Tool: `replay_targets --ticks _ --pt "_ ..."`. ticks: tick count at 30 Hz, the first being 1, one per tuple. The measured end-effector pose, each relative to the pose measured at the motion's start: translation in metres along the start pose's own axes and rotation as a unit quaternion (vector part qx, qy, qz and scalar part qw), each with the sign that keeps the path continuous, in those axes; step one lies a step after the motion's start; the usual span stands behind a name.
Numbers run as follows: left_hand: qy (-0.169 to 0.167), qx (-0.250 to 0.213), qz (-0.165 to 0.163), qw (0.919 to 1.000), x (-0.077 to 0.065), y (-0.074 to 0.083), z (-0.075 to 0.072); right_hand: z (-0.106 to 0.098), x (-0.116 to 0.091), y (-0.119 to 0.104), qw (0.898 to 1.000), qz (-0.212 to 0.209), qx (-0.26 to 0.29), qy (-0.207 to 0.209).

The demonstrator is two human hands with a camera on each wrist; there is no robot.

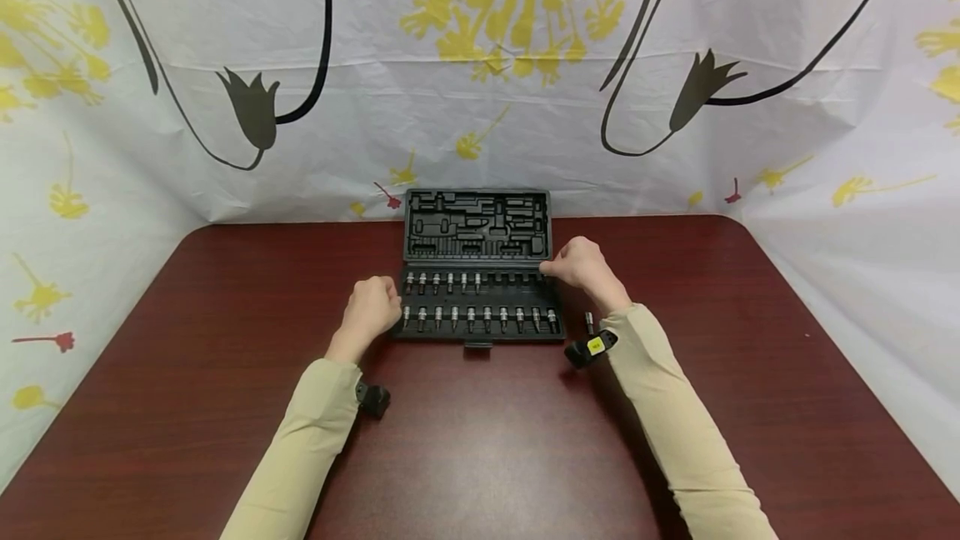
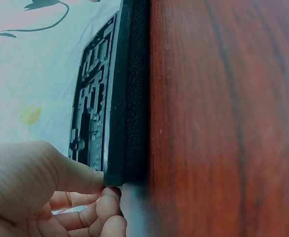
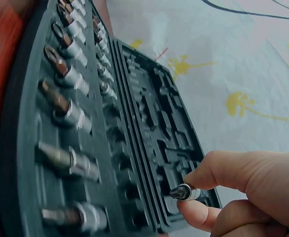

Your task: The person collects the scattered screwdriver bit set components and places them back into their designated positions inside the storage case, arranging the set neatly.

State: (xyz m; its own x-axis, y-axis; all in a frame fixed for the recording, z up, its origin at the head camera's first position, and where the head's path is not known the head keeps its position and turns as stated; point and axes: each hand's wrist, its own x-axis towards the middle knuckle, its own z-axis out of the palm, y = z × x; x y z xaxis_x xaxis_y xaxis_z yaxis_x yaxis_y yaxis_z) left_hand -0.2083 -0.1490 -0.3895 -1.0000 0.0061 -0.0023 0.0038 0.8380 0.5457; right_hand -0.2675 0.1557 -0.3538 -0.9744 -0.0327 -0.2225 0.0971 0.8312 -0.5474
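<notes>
A black tool case (image 1: 480,301) lies unfolded on the table, holding bit sockets (image 1: 471,319) in two rows. Its front row runs the full width; the back row has sockets at the left and bare slots at the right. My left hand (image 1: 371,307) grips the case's left edge, and in the left wrist view its thumb (image 2: 80,173) and curled fingers meet at the corner. Over the right end of the back row, my right hand (image 1: 585,263) pinches one bit socket (image 3: 185,191) between thumb and forefinger, its dark tip facing the bare slots.
Another bit socket (image 1: 589,322) lies on the reddish-brown table (image 1: 480,440), right of the case and beside the right wrist's camera (image 1: 591,348). The case's raised lid (image 1: 477,225), moulded with recesses, stands against a flower-patterned white cloth (image 1: 480,123).
</notes>
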Motion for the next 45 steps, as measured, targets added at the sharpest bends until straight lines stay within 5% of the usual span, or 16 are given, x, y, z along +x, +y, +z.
replay_targets --ticks 26,45 --pt "-0.002 0.001 -0.014 0.9999 -0.001 0.001 -0.001 0.04 0.012 -0.03 0.999 -0.003 0.033 -0.043" --pt "0.001 -0.001 -0.002 1.0 0.0 0.0 -0.001 0.058 0.02 -0.049 0.999 -0.01 -0.001 -0.053"
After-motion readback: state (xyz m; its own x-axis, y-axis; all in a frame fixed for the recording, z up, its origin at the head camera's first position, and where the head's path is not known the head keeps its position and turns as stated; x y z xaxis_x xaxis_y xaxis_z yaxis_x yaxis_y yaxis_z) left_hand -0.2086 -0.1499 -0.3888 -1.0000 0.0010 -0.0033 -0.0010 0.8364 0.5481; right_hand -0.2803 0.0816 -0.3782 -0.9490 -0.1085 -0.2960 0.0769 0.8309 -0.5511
